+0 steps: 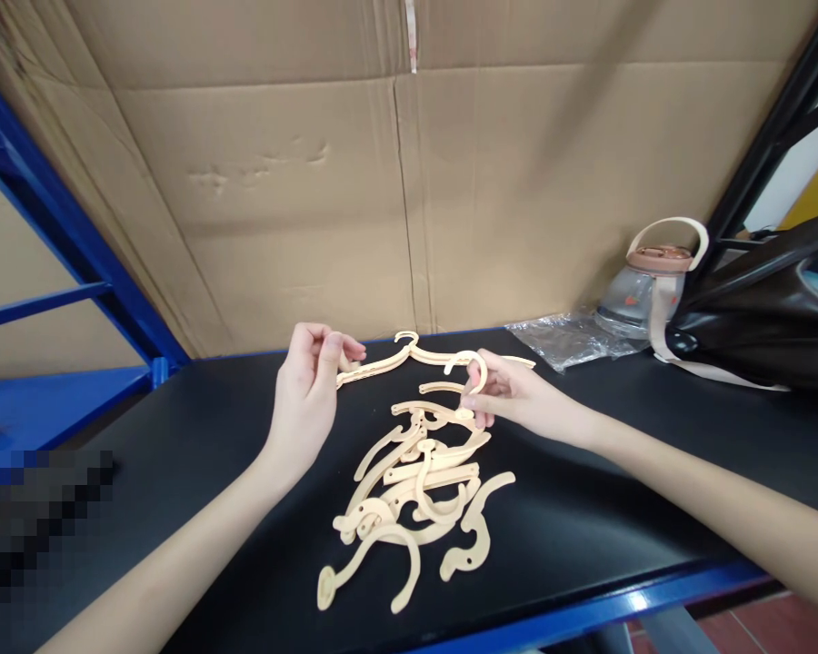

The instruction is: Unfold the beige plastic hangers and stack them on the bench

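Note:
In my right hand (501, 386) is a cream plastic hanger hook (481, 368), pinched between thumb and fingers with its curve upward. My left hand (314, 372) is closed on a small cream hanger piece (345, 363), mostly hidden by the fingers, near the left end of an assembled hanger. That assembled hanger (409, 350) lies at the back of the black table, its hook toward the cardboard. Between my forearms spreads a pile of loose hanger parts (426, 472), with several hooks and curved arms overlapping. One loose hook (409, 563) lies nearest me.
Cardboard (279, 209) stands upright behind the black tabletop (586, 509). At the back right are a clear plastic bag (565, 341), a bottle with a strap (644, 291) and a black bag (763, 300). A blue metal frame (102, 263) rises at left.

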The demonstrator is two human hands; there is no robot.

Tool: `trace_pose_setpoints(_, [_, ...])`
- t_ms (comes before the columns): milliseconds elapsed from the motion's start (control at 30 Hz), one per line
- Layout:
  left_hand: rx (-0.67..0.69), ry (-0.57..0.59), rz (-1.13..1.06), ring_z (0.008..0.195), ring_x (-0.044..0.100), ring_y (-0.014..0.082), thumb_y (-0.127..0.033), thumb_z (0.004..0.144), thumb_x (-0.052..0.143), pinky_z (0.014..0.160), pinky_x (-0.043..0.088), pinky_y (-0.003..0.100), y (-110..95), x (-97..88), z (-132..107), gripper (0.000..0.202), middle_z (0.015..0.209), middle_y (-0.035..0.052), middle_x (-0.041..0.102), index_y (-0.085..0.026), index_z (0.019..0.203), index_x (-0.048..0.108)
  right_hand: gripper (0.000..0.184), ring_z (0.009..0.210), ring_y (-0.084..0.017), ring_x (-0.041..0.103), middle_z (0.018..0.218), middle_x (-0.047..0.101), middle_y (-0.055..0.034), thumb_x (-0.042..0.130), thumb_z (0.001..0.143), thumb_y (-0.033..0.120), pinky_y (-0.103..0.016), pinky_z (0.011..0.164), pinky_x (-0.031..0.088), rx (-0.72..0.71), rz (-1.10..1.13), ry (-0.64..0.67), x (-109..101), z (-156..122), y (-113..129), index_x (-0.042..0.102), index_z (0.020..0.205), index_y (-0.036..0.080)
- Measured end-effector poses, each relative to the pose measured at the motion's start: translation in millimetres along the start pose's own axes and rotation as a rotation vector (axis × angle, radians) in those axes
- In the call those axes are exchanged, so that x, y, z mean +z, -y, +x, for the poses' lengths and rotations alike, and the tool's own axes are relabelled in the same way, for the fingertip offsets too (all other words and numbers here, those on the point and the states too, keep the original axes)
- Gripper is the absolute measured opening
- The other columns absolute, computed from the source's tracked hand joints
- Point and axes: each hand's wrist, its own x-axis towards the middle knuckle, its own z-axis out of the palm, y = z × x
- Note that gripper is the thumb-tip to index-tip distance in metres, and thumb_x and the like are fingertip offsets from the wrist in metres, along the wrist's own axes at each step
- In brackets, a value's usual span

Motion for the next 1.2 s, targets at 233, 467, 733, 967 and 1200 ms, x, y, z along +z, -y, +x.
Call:
trace_pose_setpoints(233, [0.097, 0.398, 0.082, 0.049, 0.048, 0.0075, -0.033, 0.088, 0.053, 0.049, 0.039, 0.02, -4, 5.1, -14, 0.022, 0.065, -0.0061, 0.053, -0.021, 0.078, 0.038, 0.029, 0.069, -0.013, 0.062, 0.075, 0.059, 0.0033, 0.068, 0.078, 0.029, -0.028, 0.061, 0.053, 0.022, 0.063, -0.003, 6, 0, -3, 0.04, 0.082, 0.021])
trace_pose_setpoints(467, [0.186, 0.575, 0.228, 0.061, 0.051, 0.0117, -0.03, 0.092, 0.045, 0.058, 0.04, 0.025, -11, 11.9, -24, 0.012, 0.072, -0.0043, 0.051, -0.022, 0.085, 0.04, 0.036, 0.076, -0.012, 0.065, 0.082, 0.06, 0.0032, 0.073, 0.071, 0.018, -0.027, 0.071, 0.053, 0.034, 0.065, 0.019, 8, 0, -3, 0.04, 0.083, 0.021])
trace_pose_setpoints(733, [0.151, 0.662, 0.191, 0.078, 0.058, 0.0144, -0.026, 0.094, 0.045, 0.07, 0.044, 0.027, -8, 14.4, -28, 0.008, 0.086, -0.002, 0.062, -0.022, 0.091, 0.051, 0.017, 0.078, -0.014, 0.064, 0.083, 0.064, -0.0001, 0.073, 0.073, 0.025, -0.027, 0.071, 0.052, -0.141, -0.109, -0.19, 11, -3, 7, 0.065, 0.087, 0.019])
trace_pose_setpoints(967, [0.214, 0.632, 0.24, 0.074, 0.061, 0.0138, -0.021, 0.091, 0.05, 0.065, 0.044, 0.024, -15, 15.8, -34, 0.005, 0.083, -0.0026, 0.065, -0.02, 0.087, 0.054, 0.005, 0.082, -0.014, 0.064, 0.087, 0.068, -0.0016, 0.069, 0.079, 0.023, -0.026, 0.071, 0.051, -0.301, -0.299, -0.249, 18, -7, 8, 0.071, 0.082, 0.02])
trace_pose_setpoints(1200, [0.198, 0.615, 0.241, 0.074, 0.063, 0.0131, -0.019, 0.091, 0.052, 0.062, 0.043, 0.022, -20, 20.9, -39, 0.006, 0.087, -0.0036, 0.067, -0.021, 0.086, 0.05, 0.007, 0.077, -0.015, 0.064, 0.085, 0.068, -0.0038, 0.064, 0.084, 0.021, -0.028, 0.071, 0.05, -0.47, -0.499, -0.255, 23, -12, 10, 0.069, 0.088, 0.018])
